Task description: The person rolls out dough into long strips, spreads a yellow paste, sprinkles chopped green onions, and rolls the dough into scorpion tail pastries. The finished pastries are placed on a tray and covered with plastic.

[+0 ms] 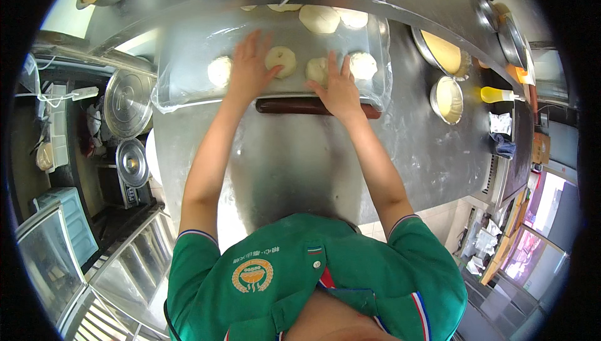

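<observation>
A shallow tray [181, 87] lined or covered with clear plastic film lies at the far side of the steel counter, with pale dough balls in two rows. My left hand [250, 68], fingers spread, is between the leftmost near dough ball [219, 73] and a second dough ball [285, 59], its thumb at the latter's edge. My right hand [341, 90] is also spread, over a gap between a partly hidden dough ball [317, 68] and the rightmost one [364, 65]. Whether film lies between hands and dough I cannot tell. A dark reddish-brown rolling pin [291, 106] lies along the tray's near edge.
Right of the tray are a pan of yellow contents [441, 53], a smaller metal bowl [447, 100] and a yellow squeeze bottle [496, 95]. A steel shelf [400, 12] crosses above the tray's far side. Round metal lids [128, 103] stand at the left.
</observation>
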`<state>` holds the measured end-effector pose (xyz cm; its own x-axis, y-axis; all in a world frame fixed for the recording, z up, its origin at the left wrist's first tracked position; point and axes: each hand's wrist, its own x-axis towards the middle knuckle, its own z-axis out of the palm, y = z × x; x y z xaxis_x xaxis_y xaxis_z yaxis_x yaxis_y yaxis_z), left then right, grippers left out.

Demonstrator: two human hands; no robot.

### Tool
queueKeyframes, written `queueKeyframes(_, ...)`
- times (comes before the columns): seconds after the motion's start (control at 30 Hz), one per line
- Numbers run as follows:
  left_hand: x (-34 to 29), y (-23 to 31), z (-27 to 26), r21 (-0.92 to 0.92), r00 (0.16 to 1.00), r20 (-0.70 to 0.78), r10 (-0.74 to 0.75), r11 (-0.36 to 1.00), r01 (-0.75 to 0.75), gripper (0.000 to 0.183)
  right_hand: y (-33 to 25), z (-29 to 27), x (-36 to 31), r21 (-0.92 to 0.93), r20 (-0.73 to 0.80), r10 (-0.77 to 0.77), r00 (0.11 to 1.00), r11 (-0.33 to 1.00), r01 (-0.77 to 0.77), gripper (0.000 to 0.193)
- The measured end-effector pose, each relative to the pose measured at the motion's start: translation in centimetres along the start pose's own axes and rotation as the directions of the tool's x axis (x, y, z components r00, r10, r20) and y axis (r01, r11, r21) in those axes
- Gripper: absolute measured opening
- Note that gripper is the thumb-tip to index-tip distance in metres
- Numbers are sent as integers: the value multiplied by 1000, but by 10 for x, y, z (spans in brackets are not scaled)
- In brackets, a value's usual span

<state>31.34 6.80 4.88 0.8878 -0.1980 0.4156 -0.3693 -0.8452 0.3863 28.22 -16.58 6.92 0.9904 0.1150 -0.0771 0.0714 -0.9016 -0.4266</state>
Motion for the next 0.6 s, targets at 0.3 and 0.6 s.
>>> queueKeyframes(0.3, -15, 34, 43, -42, 949, 314, -23, 998, 39, 60, 69, -30, 36, -266, -349, -250, 903, 950, 160, 56)
queueKeyframes(0.6, -36, 51, -4, -8, 992, 108, -64, 998, 65, 77, 86, -7, 71, -470, 61, -35, 998, 880, 60, 52)
